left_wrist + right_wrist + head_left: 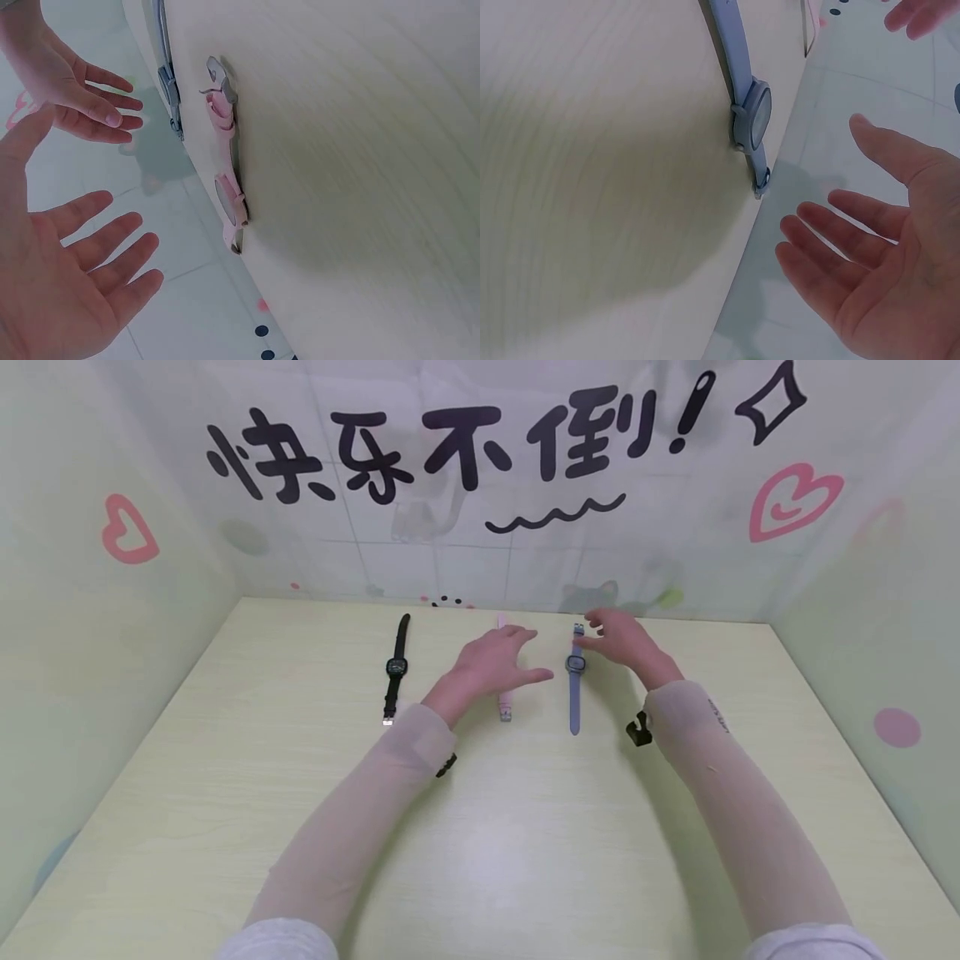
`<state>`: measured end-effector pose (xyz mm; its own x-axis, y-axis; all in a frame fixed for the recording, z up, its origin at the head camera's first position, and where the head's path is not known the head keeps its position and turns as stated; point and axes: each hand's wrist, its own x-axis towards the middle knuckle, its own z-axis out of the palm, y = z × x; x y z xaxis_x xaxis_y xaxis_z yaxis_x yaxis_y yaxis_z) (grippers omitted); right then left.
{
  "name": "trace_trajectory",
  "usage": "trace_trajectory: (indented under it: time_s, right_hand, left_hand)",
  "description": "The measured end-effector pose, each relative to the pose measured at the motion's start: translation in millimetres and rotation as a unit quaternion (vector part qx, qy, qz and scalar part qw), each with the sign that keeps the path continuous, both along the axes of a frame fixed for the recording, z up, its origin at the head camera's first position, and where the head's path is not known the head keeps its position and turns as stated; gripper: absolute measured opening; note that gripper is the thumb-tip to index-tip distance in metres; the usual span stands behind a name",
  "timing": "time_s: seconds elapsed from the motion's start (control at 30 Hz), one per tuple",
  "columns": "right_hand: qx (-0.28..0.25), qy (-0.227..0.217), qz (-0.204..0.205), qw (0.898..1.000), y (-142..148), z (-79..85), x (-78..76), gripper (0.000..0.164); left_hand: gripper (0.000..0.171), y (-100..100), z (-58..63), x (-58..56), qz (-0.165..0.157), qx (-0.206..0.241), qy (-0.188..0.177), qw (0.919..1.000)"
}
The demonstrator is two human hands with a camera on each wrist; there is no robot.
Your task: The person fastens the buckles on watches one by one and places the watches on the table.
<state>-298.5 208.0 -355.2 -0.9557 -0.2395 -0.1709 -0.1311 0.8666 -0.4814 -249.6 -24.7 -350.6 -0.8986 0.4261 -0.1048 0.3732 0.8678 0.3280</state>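
Three wristwatches lie stretched out in a row on the table in the head view. The black watch (397, 667) is at the left. In the middle lies the pink watch (505, 706), partly hidden under my left hand (491, 662); the left wrist view shows the whole pink watch (229, 199) apart from that hand. A blue watch (575, 665) is on the right, with my right hand (622, 639) beside its upper strap. The right wrist view shows spread, relaxed fingers (847, 236) and the blue watch (751, 116) away from them. Both hands hold nothing.
The pale wooden table (480, 860) is bounded by a printed back wall (465, 560) and walls at both sides. The watches lie toward the table's back edge. Black straps (639, 729) hang below both sleeves near the wrists.
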Motion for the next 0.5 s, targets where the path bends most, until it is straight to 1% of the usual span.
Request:
trace_trajectory:
  time_s: [0.27,0.4,0.5]
  right_hand:
    - [-0.012,-0.027,-0.011,0.999,-1.9,-4.7,-6.1,0.063]
    - [-0.028,-0.066,-0.034,0.997,-0.2,-9.1,-9.1,0.065]
    - [-0.056,-0.099,-0.060,0.992,1.5,-12.2,-9.9,0.064]
  left_hand:
    - [0.078,11.4,-2.1,5.0,-0.005,0.008,-0.033,0.9994]
    - [0.075,16.4,-4.6,6.4,-0.009,0.020,-0.053,0.9983]
    - [0.072,18.7,-8.0,6.8,-0.010,0.032,-0.067,0.9972]
